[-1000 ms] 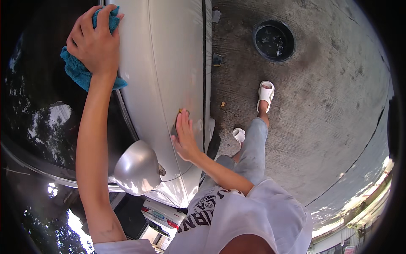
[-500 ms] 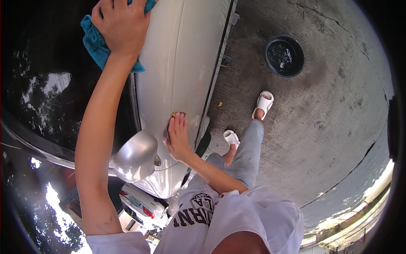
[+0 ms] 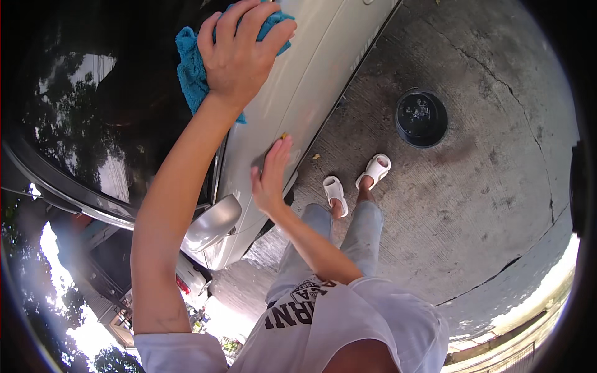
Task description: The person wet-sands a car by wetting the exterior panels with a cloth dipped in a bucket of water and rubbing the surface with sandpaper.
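Note:
My left hand point(image 3: 239, 59) is closed round a teal-blue cloth point(image 3: 191, 74), which bunches under the fingers and hangs past the wrist. It presses on the car's side where the dark side window point(image 3: 143, 118) meets the pale door point(image 3: 311, 81). Lower on that door, closer to me, my right hand point(image 3: 272, 177) lies with long fingers over a small pad, whose yellow tip point(image 3: 284, 135) and dark edge show beside the fingers. Most of this pad is hidden by the hand. A silver side mirror point(image 3: 214, 224) juts out just left of my right wrist.
On the concrete floor point(image 3: 472, 205) to the right stands a dark round bucket point(image 3: 421, 118) with water in it. My feet, in white slides point(image 3: 375, 169), are beside the car. Behind the mirror, part of another car with a red tail light point(image 3: 182, 285) shows.
The view has turned, and the car lies more slanted. My left hand with the cloth and my right hand have shifted along the door, away from the mirror. My feet have stepped closer together.

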A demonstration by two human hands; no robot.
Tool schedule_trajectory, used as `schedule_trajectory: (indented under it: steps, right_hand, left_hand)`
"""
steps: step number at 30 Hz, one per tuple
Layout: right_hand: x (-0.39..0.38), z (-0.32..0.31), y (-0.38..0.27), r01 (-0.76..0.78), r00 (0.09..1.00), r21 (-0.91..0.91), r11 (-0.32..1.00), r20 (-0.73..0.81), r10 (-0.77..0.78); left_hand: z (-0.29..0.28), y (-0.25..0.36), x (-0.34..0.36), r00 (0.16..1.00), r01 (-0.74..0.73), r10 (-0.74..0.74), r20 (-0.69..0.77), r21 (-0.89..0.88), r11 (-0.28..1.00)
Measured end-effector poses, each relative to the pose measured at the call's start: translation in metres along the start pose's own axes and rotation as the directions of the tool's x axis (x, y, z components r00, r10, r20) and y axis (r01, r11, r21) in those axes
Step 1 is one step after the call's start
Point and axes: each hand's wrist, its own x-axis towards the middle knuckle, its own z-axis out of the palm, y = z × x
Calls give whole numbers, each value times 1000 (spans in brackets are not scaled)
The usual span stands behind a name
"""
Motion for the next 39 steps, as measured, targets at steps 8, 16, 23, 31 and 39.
schedule_trajectory:
  steps: [8,16,23,31,39]
  right_hand:
    - [196,-108,-8,26,973,26,999,-230,-19]
    - [67,-30,-43,36,996,-43,998,-80,-39]
    - [285,-151,-8,-1,943,85,996,-330,29]
    - [53,-23,24,-273,956,225,935,-48,291]
    - [131,-70,116,-217,947,417,883,-128,293]
  left_hand:
    - [-2,-2,33,988,-69,108,112,-312,947]
    - [3,12,17,583,-318,672,456,-633,706]
    - [77,-27,145,954,-299,299,16,-23,954]
    - [76,-17,118,968,-243,247,47,-64,968]
    - [84,-17,120,967,-254,255,20,-58,966]
